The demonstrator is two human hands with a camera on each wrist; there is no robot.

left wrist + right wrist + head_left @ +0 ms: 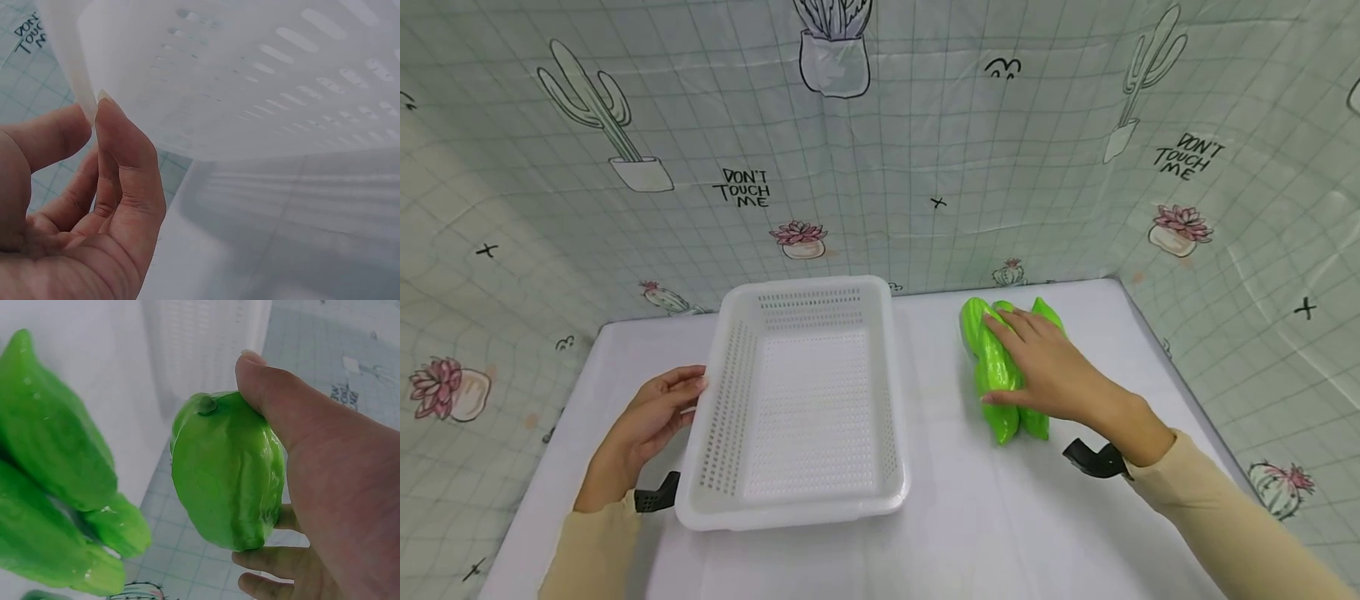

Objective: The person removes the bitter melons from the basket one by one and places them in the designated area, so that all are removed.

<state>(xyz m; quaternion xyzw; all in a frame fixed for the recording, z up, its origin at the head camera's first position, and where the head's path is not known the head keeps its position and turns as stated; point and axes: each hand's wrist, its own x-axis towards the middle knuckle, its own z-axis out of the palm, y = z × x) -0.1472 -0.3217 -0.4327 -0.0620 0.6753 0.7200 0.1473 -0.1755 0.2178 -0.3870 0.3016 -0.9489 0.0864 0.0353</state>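
A white perforated plastic basket (797, 512) stands upright on the white table. My left hand (651, 417) is at its left side; in the left wrist view the thumb and index finger pinch the basket's rim (78, 69). To the right, my right hand (1052, 367) lies over several glossy green peppers (973, 321). From the right wrist view, that hand grips one green pepper (219, 469), with the thumb on one side and the fingers on the other. Other green peppers (53, 425) lie beside it. Part of the bunch is hidden under the hand.
The table (955, 533) is covered in white. Behind it and along both sides hangs a checked cloth (887, 150) printed with cacti and lettering. A black strap piece (1093, 458) sits at the right wrist, another (657, 493) at the left.
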